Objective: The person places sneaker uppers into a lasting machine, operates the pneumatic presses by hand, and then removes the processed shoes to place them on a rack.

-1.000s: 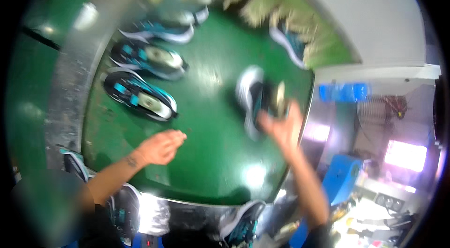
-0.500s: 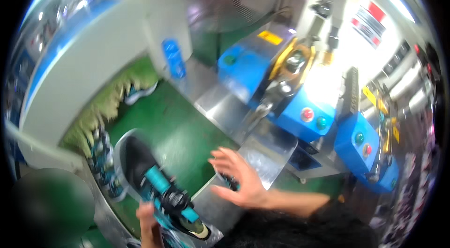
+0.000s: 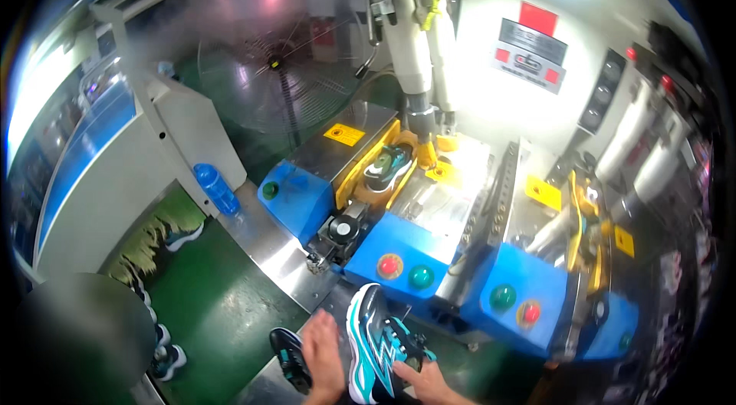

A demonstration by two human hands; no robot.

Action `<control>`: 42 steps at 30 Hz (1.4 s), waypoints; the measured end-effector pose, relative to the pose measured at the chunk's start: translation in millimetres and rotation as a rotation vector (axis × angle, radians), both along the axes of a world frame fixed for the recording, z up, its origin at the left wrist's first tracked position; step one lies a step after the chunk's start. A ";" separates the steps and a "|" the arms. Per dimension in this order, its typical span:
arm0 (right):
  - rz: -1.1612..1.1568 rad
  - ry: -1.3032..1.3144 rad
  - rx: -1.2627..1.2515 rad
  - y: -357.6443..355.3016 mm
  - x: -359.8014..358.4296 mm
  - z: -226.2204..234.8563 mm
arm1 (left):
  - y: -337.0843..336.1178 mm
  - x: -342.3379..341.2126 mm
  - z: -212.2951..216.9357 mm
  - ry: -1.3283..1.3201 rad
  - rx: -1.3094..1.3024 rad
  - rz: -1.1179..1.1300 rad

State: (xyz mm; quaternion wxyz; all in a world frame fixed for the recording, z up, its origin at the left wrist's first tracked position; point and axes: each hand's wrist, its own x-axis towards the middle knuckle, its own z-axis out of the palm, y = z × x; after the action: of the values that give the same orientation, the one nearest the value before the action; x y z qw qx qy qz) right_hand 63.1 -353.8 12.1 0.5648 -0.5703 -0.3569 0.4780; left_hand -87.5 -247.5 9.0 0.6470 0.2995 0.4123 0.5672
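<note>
A black, white and teal sneaker [image 3: 376, 351] stands toe-up at the bottom centre, just in front of the machine. My right hand [image 3: 423, 383] grips it from the right, thumb against its teal side. To the left of the sneaker, my left hand [image 3: 323, 353] is raised with its fingers stretched out, slightly blurred and holding nothing. Beside that hand, a black shoe [image 3: 289, 357] rests partly hidden on the metal ledge. Another sneaker [image 3: 389, 166] sits between the yellow pads [image 3: 399, 198] of the machine's left station.
Blue machine housings [image 3: 399, 252] carry a red button [image 3: 389, 266] and a green button [image 3: 421, 276]. A second station [image 3: 586, 236] stands at right. On the left are a blue bottle [image 3: 216, 189], a green-lined conveyor [image 3: 222, 305] with several shoes and a fan [image 3: 280, 68].
My view has turned toward the machine, which now shows more centrally. My right hand, open before, now grips the sneaker. My left hand, then beside a shoe, now has its fingers stretched out.
</note>
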 end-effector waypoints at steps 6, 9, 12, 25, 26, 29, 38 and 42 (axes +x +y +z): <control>0.084 0.166 -0.422 63.5 64.5 62.0 | 280.1 127.7 0.6 0.581 0.771 -0.229; 0.096 -0.274 -0.142 113.9 71.3 77.8 | 409.1 196.8 -32.9 1.234 0.889 -0.238; -0.018 -0.118 -0.146 150.9 79.5 62.5 | 449.5 237.4 -68.4 1.517 0.825 -0.289; -0.312 0.401 -0.227 365.3 77.4 43.5 | 466.3 -4.9 -16.9 -0.099 -0.057 -0.266; -0.247 0.458 -0.386 410.7 89.8 56.2 | 452.7 -38.3 -29.1 -0.196 0.055 -0.277; -0.245 0.273 -0.615 533.1 145.2 39.9 | 399.5 -116.6 -56.5 -0.182 -0.059 0.101; -0.497 -0.894 -0.277 623.0 142.7 -97.2 | 257.6 -188.2 -122.9 0.307 -0.243 0.647; -0.550 -0.805 -0.345 620.3 141.8 -73.4 | 234.2 -188.6 -161.8 0.594 -0.025 0.435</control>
State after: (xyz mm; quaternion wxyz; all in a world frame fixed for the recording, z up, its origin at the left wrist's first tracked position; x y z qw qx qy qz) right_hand 204.9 266.6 -61.3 0.3855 -0.8665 -0.2987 0.1063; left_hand -276.2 -13.3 -152.7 0.3669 0.3485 0.6431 0.5749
